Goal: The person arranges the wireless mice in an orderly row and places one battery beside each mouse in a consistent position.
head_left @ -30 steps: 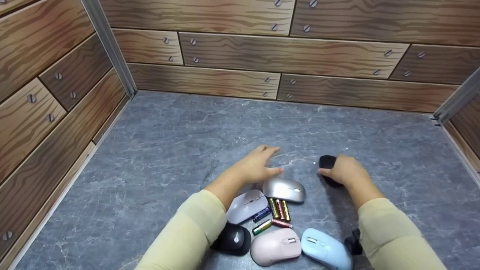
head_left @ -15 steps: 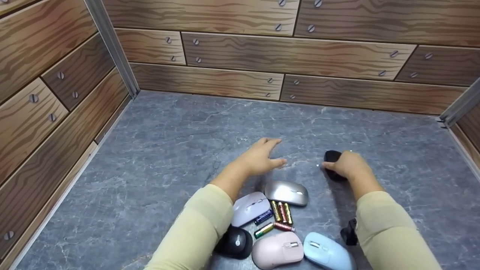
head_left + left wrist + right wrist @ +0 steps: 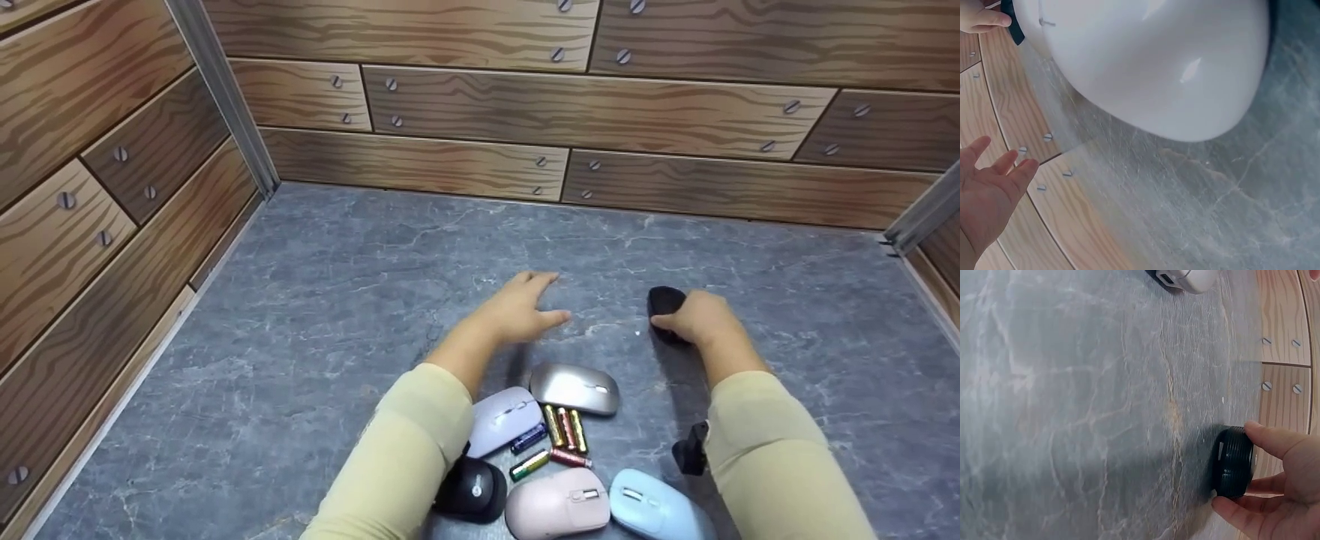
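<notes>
My right hand (image 3: 703, 322) grips a black computer mouse (image 3: 664, 303) right of the silver mouse. In the right wrist view, the ribbed sides of the held mouse (image 3: 1235, 464) show between thumb and fingers, close over the grey surface. My left hand (image 3: 517, 311) hovers beyond the silver mouse (image 3: 574, 388), fingers spread, holding nothing. A lavender mouse (image 3: 504, 420) lies left of the silver one, partly behind the left sleeve. The left wrist view shows a pale mouse (image 3: 1168, 67) large and near, with the left hand (image 3: 991, 194) at its lower left.
Several small batteries (image 3: 567, 429) lie between the mice. At the near side are a second black mouse (image 3: 474, 491), a pink mouse (image 3: 556, 506) and a light blue mouse (image 3: 658, 508). Wood-patterned walls (image 3: 465, 101) enclose the marbled grey surface (image 3: 360, 255) at the back and sides.
My right hand has moved the black mouse away from me and slightly right. The left hand has drifted a little farther forward, still spread. The other mice and batteries keep their arrangement.
</notes>
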### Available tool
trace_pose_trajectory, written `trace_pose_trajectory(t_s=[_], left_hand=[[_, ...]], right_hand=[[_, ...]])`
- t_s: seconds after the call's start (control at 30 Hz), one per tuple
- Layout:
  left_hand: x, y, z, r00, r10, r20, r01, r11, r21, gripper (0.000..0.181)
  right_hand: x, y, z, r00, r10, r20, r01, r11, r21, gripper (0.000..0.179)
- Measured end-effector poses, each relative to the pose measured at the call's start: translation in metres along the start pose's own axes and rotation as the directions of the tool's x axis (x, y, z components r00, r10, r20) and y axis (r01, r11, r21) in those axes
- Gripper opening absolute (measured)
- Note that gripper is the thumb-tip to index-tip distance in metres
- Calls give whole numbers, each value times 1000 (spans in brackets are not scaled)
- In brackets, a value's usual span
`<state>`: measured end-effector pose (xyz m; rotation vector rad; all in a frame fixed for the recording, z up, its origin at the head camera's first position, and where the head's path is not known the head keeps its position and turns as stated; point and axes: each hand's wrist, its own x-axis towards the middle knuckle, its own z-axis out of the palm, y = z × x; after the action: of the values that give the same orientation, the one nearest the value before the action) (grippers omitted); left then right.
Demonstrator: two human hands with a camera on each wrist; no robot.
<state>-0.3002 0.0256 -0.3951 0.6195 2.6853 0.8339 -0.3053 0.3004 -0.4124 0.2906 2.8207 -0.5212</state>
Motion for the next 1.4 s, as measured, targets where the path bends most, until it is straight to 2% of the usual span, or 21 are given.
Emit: trace_pose_trajectory(t_s=[0.27, 0.73, 1.07, 1.4], left_hand=[[3, -1, -2, 1000, -14, 18, 14, 1000, 7, 69], [1, -3, -6, 1000, -10, 10, 9, 1000, 26, 69], [-7, -7, -12, 1000, -12, -3, 12, 1000, -1, 71], [-16, -9, -19, 1000, 1, -7, -1, 1000, -11, 69]], right_hand=[[5, 0, -1, 1000, 3, -11, -4, 999, -49, 81], [6, 0, 1, 999, -2, -36, 0, 998, -55, 86], [-4, -4, -8, 998, -50, -37, 48, 998, -49, 87], [-18, -10, -21, 996, -93, -7, 92, 995, -26, 100]])
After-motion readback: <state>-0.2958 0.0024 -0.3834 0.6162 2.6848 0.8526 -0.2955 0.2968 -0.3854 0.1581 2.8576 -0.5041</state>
